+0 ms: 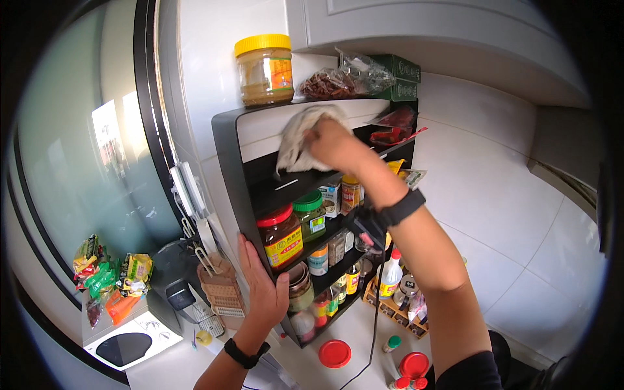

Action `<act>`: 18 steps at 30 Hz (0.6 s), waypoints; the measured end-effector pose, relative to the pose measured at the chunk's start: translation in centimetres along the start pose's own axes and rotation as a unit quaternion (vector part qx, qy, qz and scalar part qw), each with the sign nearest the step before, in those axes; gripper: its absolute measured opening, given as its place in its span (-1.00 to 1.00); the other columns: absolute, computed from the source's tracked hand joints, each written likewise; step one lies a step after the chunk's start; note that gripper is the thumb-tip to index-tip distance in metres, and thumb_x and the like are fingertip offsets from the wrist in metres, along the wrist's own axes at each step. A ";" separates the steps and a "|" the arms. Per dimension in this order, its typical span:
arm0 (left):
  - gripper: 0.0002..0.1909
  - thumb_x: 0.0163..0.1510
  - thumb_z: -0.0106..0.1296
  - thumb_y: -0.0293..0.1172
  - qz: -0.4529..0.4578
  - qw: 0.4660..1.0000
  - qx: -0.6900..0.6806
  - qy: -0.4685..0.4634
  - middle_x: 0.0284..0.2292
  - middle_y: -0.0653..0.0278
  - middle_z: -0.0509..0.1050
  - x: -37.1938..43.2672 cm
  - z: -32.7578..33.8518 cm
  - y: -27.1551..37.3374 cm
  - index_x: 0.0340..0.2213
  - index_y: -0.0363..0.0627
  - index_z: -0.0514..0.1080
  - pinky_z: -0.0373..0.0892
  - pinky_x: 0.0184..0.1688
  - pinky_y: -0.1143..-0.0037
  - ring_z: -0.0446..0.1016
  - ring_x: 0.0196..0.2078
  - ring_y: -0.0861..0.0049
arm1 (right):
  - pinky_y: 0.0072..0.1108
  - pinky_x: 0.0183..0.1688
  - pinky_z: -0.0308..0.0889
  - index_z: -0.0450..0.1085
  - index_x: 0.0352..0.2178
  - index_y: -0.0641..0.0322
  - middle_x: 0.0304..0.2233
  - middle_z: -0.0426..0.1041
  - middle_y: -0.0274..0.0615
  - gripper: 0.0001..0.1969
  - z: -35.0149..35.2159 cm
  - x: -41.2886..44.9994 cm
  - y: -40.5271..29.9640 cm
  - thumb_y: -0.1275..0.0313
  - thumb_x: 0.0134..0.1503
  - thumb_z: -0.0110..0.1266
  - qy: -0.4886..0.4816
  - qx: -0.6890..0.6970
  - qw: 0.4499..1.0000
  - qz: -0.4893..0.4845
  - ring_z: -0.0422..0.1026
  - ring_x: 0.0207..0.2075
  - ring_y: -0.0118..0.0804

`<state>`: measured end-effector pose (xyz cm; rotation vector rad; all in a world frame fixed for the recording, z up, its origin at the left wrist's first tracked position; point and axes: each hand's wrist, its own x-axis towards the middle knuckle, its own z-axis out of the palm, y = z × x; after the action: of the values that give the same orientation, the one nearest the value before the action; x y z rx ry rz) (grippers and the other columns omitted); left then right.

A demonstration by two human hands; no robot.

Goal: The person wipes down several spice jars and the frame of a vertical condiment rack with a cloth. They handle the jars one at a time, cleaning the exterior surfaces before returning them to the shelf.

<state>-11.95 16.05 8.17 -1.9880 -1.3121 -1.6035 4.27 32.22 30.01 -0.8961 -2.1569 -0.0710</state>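
My right hand [331, 144] grips a pale cloth [304, 141] on the upper tier of a black spice rack [226, 146]; the hand is slightly blurred. Lower down, my left hand [265, 287] lies with fingers apart against the rack's left side. A jar with a yellow lid [265, 70], a clear bag of dried reddish food [341, 80] and green boxes [407, 78] stand on top. Beneath the cloth's tier are a red-lidded jar [282, 239] and a green-lidded jar [310, 214]. A red packet [392, 134] lies at that tier's right end.
A black cable [374, 331] hangs before the rack. Red lids [335, 353] and a small green-capped bottle [392, 343] are on the counter. A wooden tray [397, 319] of bottles stands right; a white microwave [131, 336] with food packets [136, 275] is left. Cabinets [429, 24] overhang.
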 end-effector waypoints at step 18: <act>-0.20 0.17 -0.14 -0.29 0.022 1.000 0.007 0.007 0.25 -0.39 -0.25 -0.1 -0.4 -0.5 0.22 -0.51 -0.26 -0.23 0.31 0.14 -0.19 0.31 -0.23 | -0.27 -0.18 0.35 0.40 -0.29 0.21 -0.34 0.44 0.00 -0.77 0.3 -5.0 -6.9 0.44 -0.06 0.01 0.029 0.130 0.946 -0.295 0.43 -0.26 0.12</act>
<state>-12.59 16.06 8.02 -1.9807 -1.2620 -1.5816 1.98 24.33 27.94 -0.0785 -2.2432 -0.1033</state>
